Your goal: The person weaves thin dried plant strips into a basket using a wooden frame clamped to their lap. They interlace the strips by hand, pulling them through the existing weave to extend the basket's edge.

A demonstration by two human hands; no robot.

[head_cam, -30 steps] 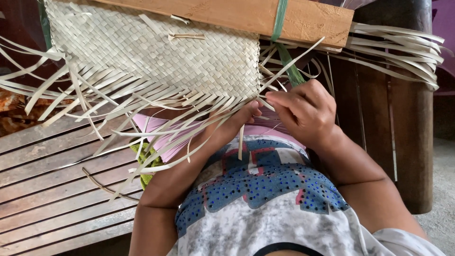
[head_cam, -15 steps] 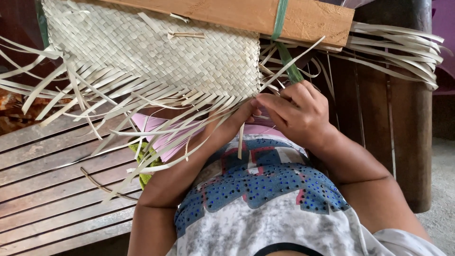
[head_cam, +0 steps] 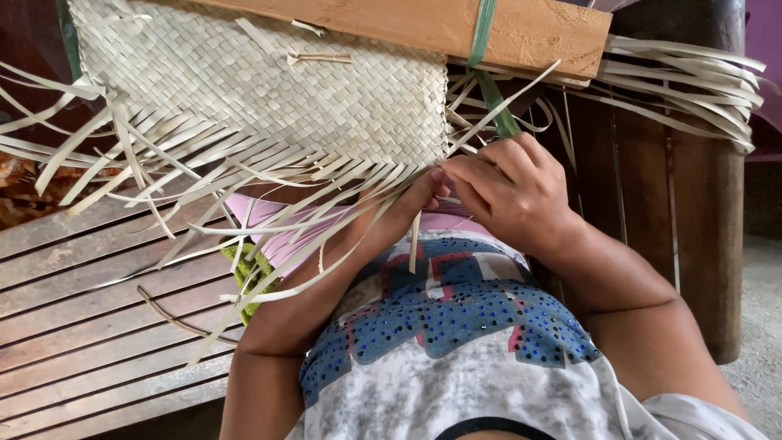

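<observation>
Since a second ago, my right hand (head_cam: 513, 191) has slid slightly left along the fringe, knuckles up, fingers curled and pinching pale loose strips (head_cam: 326, 204) at the lower right corner of the woven mat (head_cam: 261, 90). My left hand (head_cam: 415, 195) lies mostly under the strips; I cannot tell its grip. A wooden board (head_cam: 529, 33) with a green strap (head_cam: 482, 24) rests across the mat's top edge.

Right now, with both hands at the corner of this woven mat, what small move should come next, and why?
Probably draw the strip pinched by the right hand snug across the next loose strip. The mat is woven tight down to that lower right corner, where the left hand steadies the edge, while unwoven strips hang below it.
</observation>
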